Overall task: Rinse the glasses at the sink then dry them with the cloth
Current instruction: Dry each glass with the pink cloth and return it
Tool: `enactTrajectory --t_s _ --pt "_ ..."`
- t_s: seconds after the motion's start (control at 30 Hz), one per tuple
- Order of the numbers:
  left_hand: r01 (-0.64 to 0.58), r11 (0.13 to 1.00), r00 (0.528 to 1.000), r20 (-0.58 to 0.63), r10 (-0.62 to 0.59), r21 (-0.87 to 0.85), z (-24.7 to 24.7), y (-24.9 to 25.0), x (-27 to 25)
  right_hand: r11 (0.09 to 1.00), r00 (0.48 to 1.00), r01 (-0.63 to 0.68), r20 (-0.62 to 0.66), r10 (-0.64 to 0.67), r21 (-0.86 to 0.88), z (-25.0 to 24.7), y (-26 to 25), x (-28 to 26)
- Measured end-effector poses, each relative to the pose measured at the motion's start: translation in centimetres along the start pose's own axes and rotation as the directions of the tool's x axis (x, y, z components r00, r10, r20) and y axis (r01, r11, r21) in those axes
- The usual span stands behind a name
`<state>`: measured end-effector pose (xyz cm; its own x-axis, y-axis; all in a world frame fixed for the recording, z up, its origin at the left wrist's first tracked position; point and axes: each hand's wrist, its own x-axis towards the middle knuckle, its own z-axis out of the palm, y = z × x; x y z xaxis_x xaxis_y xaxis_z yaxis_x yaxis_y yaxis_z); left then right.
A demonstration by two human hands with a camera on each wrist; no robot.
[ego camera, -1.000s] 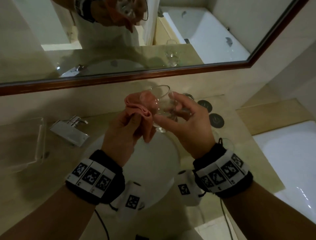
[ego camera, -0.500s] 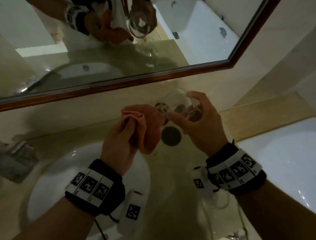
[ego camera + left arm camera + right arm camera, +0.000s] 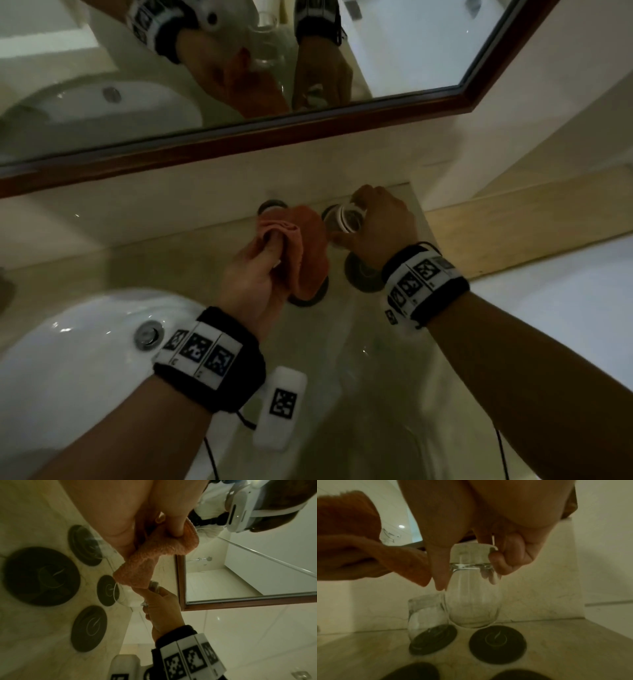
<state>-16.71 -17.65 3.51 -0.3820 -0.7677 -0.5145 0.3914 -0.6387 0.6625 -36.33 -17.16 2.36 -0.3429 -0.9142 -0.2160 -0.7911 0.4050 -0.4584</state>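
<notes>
Glass (image 3: pixel 473 595) was held upright in the right hand (image 3: pixel 378 226), fingertips and thumb curled over its rim from above, its base hanging just over a dark round coaster (image 3: pixel 497 644) on the counter (image 3: pixel 394 377) near the back wall; whether it touched the coaster could not be told. A second glass (image 3: pixel 427 620) stood on the neighbouring coaster (image 3: pixel 433 641), just beside the held one, the two apparently close to touching. Further coasters lay nearer the front edge. The left hand (image 3: pixel 255 277) gripped a bunched orange cloth (image 3: pixel 301 246), thumb pressed into the folds, held above the counter just left of the right hand and apart from the glass wall. The white sink (image 3: pixel 78 356) sat well to the left, with no water seen running. A wood-framed mirror (image 3: pixel 239 137) ran above the counter. Judgement: rinsing and wiping of this glass appeared finished, and the step in hand was setting it down on its coaster. The next move called for a straight, slow descent centred on the coaster, keeping clear of the neighbouring glass to avoid a knock, then loosening the fingers from the rim without dragging it sideways. Whether any glass remained unwashed could not be told from these views.
</notes>
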Motion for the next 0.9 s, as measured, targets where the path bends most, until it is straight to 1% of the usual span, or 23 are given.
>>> enactTrajectory --t_s 0.23,0.37,0.5,0.63,0.67,0.73,0.77,0.8,0.83,0.9 --pt "0.005 1.000 0.997 -0.082 -0.002 0.030 0.4 -0.3 2.6 0.999 0.998 0.027 -0.060 -0.025 0.026 3.1 1.9 2.6" --pt "-0.003 1.000 0.995 -0.099 0.006 0.027 0.1 -0.6 3.0 1.000 1.000 0.006 -0.028 -0.005 0.023 4.0 2.5 3.6" --pt "-0.007 0.999 0.998 -0.069 0.010 0.042 -0.3 -0.6 2.9 0.999 1.000 -0.026 -0.005 0.026 0.034 4.5 2.7 3.7" --pt "-0.029 0.995 0.999 -0.025 0.032 0.096 -0.9 -0.7 2.1 0.996 0.998 -0.064 -0.002 0.065 0.059 3.3 2.6 1.8" --pt "-0.038 0.993 0.999 -0.013 0.039 0.113 -1.1 -0.7 1.7 0.997 0.998 -0.055 -0.010 0.055 0.053 2.8 2.5 0.7" --pt "-0.047 0.984 0.999 0.009 0.046 0.173 -1.7 -0.7 1.0 1.000 1.000 0.004 -0.006 -0.004 0.019 1.6 2.1 -2.2" --pt "-0.057 0.975 0.998 0.017 0.054 0.215 -2.0 -0.8 0.6 0.999 0.999 0.039 0.034 -0.038 -0.014 1.1 1.8 -3.8" --pt "-0.072 0.961 0.997 0.024 0.068 0.268 -2.2 -0.8 0.2 0.997 0.992 0.067 0.107 -0.061 -0.050 0.5 1.5 -5.4" --pt "-0.096 0.939 0.995 0.037 0.089 0.329 -2.4 -0.8 -0.2 0.992 0.978 0.089 0.198 -0.070 -0.086 0.1 1.1 -6.9" --pt "-0.150 0.880 0.989 0.083 0.126 0.451 -2.6 -0.8 -1.2 0.975 0.927 0.136 0.369 -0.063 -0.177 -0.1 0.6 -9.3"
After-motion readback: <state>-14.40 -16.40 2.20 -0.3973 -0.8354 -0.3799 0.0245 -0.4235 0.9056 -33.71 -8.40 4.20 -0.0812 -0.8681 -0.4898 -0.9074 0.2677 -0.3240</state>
